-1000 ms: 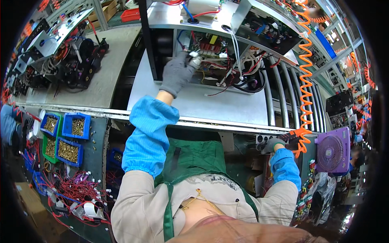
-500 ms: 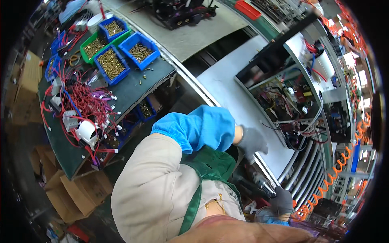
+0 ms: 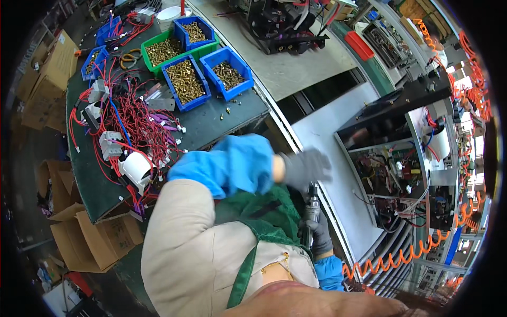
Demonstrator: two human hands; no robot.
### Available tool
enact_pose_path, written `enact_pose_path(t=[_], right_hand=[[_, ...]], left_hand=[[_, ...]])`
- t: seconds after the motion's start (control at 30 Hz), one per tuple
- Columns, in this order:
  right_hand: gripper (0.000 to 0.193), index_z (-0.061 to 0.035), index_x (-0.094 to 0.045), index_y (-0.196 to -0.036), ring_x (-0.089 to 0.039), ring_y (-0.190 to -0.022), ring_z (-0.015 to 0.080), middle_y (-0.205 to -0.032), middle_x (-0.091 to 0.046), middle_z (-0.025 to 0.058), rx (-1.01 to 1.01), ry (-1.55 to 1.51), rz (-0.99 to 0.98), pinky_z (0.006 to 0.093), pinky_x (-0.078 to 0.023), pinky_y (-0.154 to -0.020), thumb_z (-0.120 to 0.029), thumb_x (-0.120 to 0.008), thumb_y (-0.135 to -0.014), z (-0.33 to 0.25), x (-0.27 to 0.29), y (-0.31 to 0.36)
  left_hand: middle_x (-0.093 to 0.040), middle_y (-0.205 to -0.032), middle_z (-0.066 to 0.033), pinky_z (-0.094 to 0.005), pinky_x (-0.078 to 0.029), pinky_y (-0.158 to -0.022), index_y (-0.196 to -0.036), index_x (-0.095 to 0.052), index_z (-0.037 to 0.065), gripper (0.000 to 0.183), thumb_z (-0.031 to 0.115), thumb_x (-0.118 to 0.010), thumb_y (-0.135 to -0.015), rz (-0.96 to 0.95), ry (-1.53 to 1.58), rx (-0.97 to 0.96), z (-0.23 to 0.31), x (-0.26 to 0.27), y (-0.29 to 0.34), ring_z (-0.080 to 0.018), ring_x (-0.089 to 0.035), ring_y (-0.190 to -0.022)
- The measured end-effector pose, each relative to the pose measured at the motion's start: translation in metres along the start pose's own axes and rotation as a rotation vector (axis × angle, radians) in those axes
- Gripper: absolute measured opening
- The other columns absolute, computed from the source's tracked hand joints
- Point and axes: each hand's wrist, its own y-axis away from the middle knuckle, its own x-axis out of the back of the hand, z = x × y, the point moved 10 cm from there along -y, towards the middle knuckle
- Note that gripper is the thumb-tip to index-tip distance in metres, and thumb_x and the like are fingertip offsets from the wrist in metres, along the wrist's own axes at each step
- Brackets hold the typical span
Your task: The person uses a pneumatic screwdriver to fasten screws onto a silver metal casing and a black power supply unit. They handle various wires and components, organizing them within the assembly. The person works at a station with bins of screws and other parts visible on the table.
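Observation:
My right hand (image 3: 317, 235), in a dark grey glove with a blue sleeve cover, is closed round a power screwdriver (image 3: 313, 207) with a silver front section and a dark body. The tool stands beside the conveyor's edge, in front of my green apron (image 3: 280, 206). At its upper end is my left hand (image 3: 306, 168), also grey-gloved and slightly smeared by motion. Its fingers look curled together; whatever they hold is hidden. Right of both hands stands an opened appliance chassis (image 3: 383, 158) with wiring and circuit boards, on a pale metal plate (image 3: 322, 129).
On the left, a dark green bench (image 3: 206, 124) bears blue screw bins (image 3: 186, 84), a green tray (image 3: 154, 66) and red wire bundles (image 3: 142, 119). Cardboard boxes (image 3: 108, 238) lie below. An orange coiled hose (image 3: 406, 256) crosses the right side, over rollers. Another dark assembly (image 3: 280, 31) stands farther off.
My right hand has brought the screwdriver up and left, now more upright before my apron. My left hand has shifted slightly left and up. The whole view has turned a little.

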Motion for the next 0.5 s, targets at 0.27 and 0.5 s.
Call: enact_pose_path(t=[0.27, 0.5], right_hand=[[0.065, -0.0168, -0.026, -0.143, -0.056, -0.052, 0.016, -0.08, -0.057, 0.0087, 0.036, -0.182, 0.379, 0.0272, -0.048, -0.043, -0.036, -0.054, -0.088, 0.027, 0.065, 0.017], [0.068, -0.0078, -0.021, -0.146, -0.051, -0.084, 0.011, -0.108, -0.052, 0.0032, 0.122, -0.013, 0.493, 0.0221, -0.044, -0.069, -0.027, -0.054, -0.089, 0.027, 0.075, 0.016]], left_hand=[[-0.064, -0.101, -0.0174, -0.0407, -0.048, -0.083, -0.102, -0.065, 0.008, 0.029, 0.023, -0.055, -0.08, 0.431, -0.725, 1.409, -0.272, 0.32, 0.307, -0.0327, -0.061, -0.096], [-0.057, -0.123, -0.0162, -0.0415, -0.043, -0.096, -0.125, -0.054, 0.007, 0.053, 0.042, -0.054, -0.085, -0.199, -0.634, 1.483, -0.361, 0.301, 0.37, -0.0322, -0.055, -0.113]])
